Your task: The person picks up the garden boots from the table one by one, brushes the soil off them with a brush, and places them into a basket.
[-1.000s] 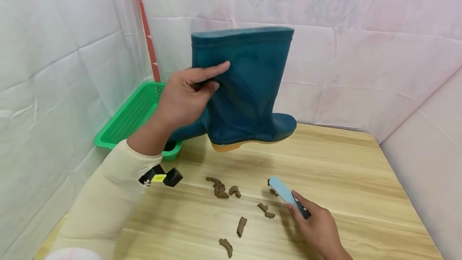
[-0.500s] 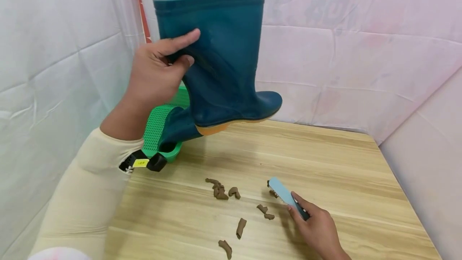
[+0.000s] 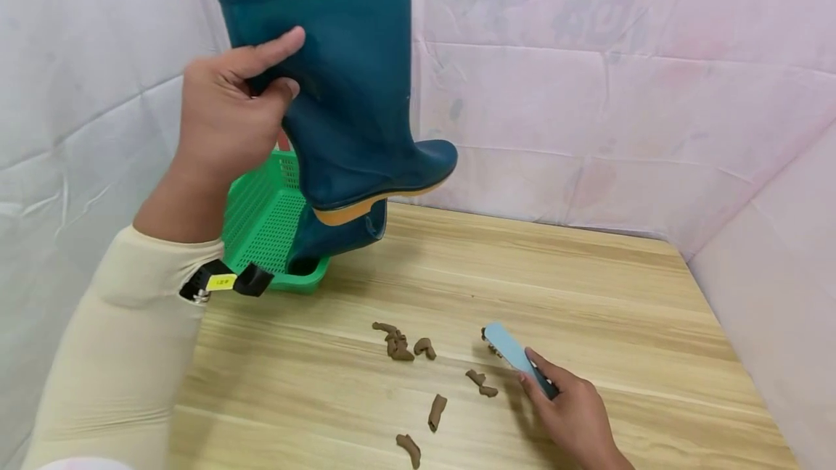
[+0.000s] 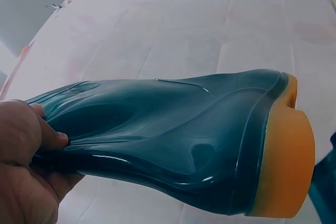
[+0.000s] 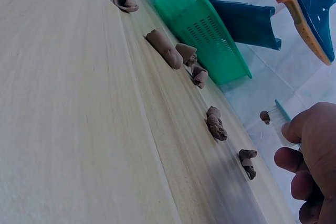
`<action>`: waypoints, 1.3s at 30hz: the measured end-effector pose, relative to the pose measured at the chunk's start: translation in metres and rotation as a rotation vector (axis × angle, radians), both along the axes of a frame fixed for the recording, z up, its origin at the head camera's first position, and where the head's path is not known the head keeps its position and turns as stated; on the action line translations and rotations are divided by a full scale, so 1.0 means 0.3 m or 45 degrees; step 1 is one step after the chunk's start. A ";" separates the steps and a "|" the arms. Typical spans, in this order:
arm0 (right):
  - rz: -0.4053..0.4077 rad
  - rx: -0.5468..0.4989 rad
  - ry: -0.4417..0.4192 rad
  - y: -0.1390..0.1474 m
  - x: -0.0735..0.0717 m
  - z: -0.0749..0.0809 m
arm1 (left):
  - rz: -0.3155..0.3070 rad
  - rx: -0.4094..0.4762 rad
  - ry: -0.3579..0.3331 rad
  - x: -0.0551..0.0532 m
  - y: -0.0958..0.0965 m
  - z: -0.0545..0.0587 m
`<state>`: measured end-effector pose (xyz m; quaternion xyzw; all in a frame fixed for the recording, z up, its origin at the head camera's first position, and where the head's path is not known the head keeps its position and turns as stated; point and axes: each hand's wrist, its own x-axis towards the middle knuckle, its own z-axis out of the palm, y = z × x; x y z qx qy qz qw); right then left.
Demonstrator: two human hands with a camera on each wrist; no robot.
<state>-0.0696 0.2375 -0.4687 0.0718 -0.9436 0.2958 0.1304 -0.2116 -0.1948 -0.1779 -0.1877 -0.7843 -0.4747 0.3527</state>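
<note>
My left hand grips the shaft of a teal rubber boot with a tan sole, held in the air above a green basket. In the left wrist view the boot fills the frame, and my fingers pinch its shaft. A second teal boot lies in the basket with its top hanging over the rim. My right hand rests on the wooden table and holds a light blue brush. Several brown clay-like lumps lie on the table in front of me.
White sheeting walls close in the table on the left, back and right. The basket sits at the table's far left corner. The lumps lie scattered between the basket and my right hand.
My left hand has lifted the boot up and carried it left, from over the table to above the basket. My right hand and the brush have stayed in place.
</note>
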 end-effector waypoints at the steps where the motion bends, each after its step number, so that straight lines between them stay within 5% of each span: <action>1: 0.001 0.001 -0.007 0.000 0.001 0.000 | 0.008 0.003 -0.005 0.000 -0.009 0.001; 18: -0.015 0.053 -0.019 -0.004 0.018 0.013 | 0.248 0.107 -0.066 0.032 -0.179 0.005; 29: -0.011 0.069 -0.019 0.000 0.021 0.017 | 0.405 0.159 -0.112 0.050 -0.237 -0.042; 39: 0.012 0.064 0.020 0.004 0.024 0.017 | 0.574 0.067 -0.088 0.088 -0.254 -0.089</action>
